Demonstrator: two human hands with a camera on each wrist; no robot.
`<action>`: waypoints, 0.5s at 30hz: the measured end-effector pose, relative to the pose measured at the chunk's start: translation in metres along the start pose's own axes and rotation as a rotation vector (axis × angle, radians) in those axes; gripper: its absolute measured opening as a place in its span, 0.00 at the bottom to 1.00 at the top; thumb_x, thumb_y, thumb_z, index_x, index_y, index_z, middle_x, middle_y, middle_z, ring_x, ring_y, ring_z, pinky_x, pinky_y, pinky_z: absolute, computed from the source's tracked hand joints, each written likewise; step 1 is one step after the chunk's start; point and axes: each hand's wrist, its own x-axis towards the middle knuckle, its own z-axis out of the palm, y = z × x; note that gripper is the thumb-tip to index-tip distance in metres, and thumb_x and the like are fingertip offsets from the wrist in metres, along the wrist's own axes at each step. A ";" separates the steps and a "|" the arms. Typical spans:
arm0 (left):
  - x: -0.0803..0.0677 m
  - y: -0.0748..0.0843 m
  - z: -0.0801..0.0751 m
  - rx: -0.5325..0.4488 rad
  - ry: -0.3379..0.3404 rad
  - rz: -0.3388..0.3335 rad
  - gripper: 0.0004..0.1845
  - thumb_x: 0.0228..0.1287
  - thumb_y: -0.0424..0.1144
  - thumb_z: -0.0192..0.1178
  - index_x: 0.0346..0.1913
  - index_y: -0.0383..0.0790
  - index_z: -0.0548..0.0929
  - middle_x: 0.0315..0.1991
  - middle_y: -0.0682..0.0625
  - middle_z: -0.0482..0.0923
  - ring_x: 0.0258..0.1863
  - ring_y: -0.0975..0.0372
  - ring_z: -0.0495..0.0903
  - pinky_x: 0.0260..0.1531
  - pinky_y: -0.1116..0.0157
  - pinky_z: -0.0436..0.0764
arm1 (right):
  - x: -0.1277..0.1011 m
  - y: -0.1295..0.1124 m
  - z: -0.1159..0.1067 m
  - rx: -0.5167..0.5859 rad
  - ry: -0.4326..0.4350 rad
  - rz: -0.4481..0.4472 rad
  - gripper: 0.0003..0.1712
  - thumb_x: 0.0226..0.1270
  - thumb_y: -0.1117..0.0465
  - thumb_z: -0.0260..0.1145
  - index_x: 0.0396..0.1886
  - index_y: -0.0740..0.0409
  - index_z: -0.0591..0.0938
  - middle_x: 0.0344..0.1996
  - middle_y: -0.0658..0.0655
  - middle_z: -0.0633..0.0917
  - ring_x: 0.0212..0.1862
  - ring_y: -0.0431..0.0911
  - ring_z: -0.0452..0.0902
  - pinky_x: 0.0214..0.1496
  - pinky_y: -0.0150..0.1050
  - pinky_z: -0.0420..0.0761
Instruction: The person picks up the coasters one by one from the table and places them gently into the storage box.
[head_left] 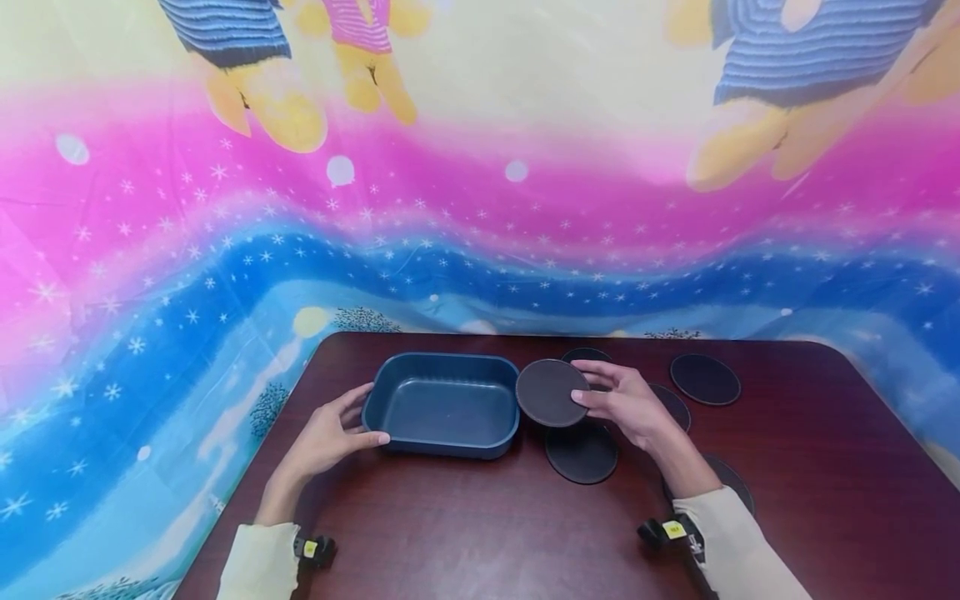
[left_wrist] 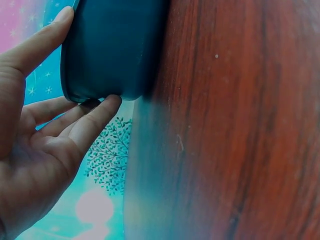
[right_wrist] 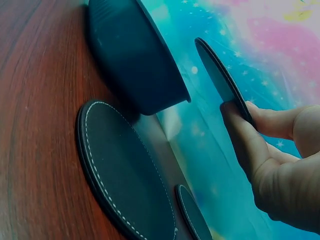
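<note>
My right hand pinches a round, dark brown leather coaster between thumb and fingers. The coaster is raised above the table beside the right end of a dark blue rectangular container. In the right wrist view this coaster shows nearly edge-on, apart from the container. At the container's left end, my left hand holds it, thumb at the front rim corner and fingers against the end wall. The container stands upright on the table, and its visible inside holds nothing. Under the held coaster lies another stitched coaster.
Several more round coasters lie on the right of the dark red wooden table: one at the far right, others partly hidden behind my right hand and forearm. A printed cloth hangs behind the table's back edge.
</note>
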 end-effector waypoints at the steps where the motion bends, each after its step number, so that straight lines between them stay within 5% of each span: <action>1: 0.000 0.000 0.000 -0.003 -0.001 0.002 0.54 0.61 0.48 0.81 0.84 0.39 0.62 0.80 0.32 0.68 0.71 0.39 0.79 0.59 0.53 0.88 | 0.000 0.000 0.001 0.001 0.000 0.000 0.41 0.76 0.64 0.71 0.83 0.63 0.66 0.73 0.75 0.74 0.45 0.38 0.91 0.50 0.33 0.90; 15: 0.000 -0.001 0.000 0.011 -0.001 0.008 0.53 0.62 0.48 0.80 0.84 0.38 0.63 0.79 0.31 0.69 0.71 0.38 0.79 0.59 0.53 0.88 | 0.009 -0.001 0.016 0.040 -0.005 0.007 0.40 0.76 0.65 0.71 0.83 0.61 0.67 0.73 0.74 0.75 0.46 0.40 0.92 0.53 0.35 0.90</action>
